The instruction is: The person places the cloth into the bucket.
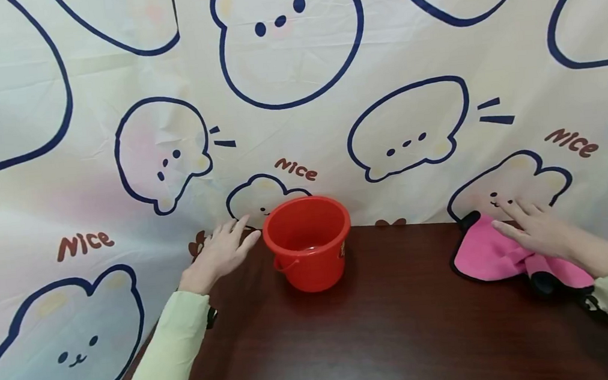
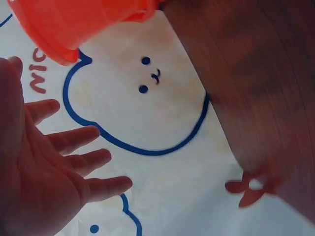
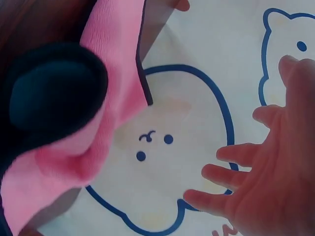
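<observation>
A red plastic bucket (image 1: 316,267) with its handle hanging at the front stands upright at the back of the dark wooden table. Just left of it is my left hand (image 1: 221,251), fingers spread and holding nothing; the left wrist view shows its palm (image 2: 44,182) beside the bucket (image 2: 88,24). On the right lies a crumpled pink cloth (image 1: 488,252) with black edging. My right hand (image 1: 543,229) is extended above the cloth, its fingers straight and apart. In the right wrist view the right hand (image 3: 266,172) is apart from the pink cloth (image 3: 113,64).
A pale sheet (image 1: 288,137) printed with blue-outlined bears hangs behind and to the left of the table. The dark table top (image 1: 381,328) ends at this sheet. Light green sleeves (image 1: 166,353) cover both forearms.
</observation>
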`<move>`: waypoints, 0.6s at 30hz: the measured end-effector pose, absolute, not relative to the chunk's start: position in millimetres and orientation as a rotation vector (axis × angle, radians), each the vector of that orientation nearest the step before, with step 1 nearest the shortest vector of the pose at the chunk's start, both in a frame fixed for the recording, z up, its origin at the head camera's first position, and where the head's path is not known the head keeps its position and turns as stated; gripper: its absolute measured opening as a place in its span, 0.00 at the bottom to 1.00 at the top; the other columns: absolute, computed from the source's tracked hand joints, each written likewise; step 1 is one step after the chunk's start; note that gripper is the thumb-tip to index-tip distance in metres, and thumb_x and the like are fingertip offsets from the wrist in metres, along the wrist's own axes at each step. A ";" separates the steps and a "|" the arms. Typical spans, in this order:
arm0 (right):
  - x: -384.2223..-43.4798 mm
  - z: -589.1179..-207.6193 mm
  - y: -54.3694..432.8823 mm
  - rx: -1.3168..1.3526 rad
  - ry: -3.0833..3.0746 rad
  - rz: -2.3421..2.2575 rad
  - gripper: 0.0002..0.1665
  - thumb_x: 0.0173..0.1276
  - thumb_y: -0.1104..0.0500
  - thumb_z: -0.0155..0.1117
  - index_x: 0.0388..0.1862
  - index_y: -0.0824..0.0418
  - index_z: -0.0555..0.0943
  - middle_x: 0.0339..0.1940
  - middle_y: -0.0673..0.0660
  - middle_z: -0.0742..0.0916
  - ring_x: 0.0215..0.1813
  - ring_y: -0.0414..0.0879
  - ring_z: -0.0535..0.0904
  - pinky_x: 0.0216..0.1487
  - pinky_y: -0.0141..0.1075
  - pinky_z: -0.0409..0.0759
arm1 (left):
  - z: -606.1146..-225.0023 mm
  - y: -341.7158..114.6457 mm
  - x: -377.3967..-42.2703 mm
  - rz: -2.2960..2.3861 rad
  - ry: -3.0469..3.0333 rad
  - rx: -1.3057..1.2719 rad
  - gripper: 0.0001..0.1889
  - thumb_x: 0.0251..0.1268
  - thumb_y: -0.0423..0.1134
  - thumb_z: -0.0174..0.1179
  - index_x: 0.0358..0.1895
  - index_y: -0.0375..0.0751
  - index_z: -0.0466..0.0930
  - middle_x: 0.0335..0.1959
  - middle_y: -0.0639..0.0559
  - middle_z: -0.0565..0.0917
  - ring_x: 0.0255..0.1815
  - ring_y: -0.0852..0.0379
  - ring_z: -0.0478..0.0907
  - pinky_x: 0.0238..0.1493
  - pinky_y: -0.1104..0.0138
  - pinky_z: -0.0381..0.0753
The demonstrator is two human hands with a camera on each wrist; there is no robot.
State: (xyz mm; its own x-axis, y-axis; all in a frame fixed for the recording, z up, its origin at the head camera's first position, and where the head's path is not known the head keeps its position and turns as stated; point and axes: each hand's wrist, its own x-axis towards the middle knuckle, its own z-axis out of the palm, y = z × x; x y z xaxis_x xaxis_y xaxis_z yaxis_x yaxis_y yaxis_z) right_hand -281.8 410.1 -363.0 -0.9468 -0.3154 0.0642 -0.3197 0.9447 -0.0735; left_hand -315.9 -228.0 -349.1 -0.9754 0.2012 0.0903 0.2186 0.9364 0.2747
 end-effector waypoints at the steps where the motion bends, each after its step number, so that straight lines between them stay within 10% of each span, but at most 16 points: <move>1: -283.3 -364.9 408.8 0.511 -3.045 0.154 0.45 0.76 0.39 0.48 0.81 0.55 0.45 0.75 0.77 0.57 0.73 0.79 0.49 0.66 0.75 0.49 | -350.0 -226.5 -315.8 -0.505 -3.015 -0.330 0.42 0.69 0.71 0.37 0.79 0.52 0.48 0.78 0.38 0.56 0.77 0.34 0.51 0.69 0.30 0.55; 9: -287.7 -376.0 391.2 0.350 -3.097 0.398 0.50 0.74 0.33 0.46 0.81 0.52 0.37 0.73 0.82 0.56 0.69 0.84 0.51 0.59 0.79 0.53 | -357.9 -212.2 -312.7 -0.846 -2.929 -0.344 0.37 0.74 0.64 0.40 0.79 0.54 0.46 0.79 0.43 0.54 0.78 0.37 0.54 0.68 0.34 0.61; 18: -289.9 -396.8 380.5 0.418 -3.080 0.407 0.50 0.72 0.35 0.52 0.79 0.63 0.50 0.73 0.78 0.59 0.68 0.81 0.56 0.60 0.76 0.60 | -368.1 -199.8 -312.5 -1.094 -2.807 -0.386 0.39 0.71 0.70 0.36 0.79 0.54 0.48 0.73 0.45 0.65 0.72 0.43 0.65 0.69 0.41 0.67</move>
State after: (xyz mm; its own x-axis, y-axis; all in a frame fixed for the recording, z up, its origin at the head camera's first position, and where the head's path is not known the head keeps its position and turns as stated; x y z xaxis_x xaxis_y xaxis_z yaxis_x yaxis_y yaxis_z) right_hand -289.9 380.5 -396.8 -0.9644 -0.2610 0.0414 -0.2628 0.9308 -0.2541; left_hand -312.5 -199.8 -368.1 -0.9624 0.1964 0.1875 0.2715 0.7089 0.6509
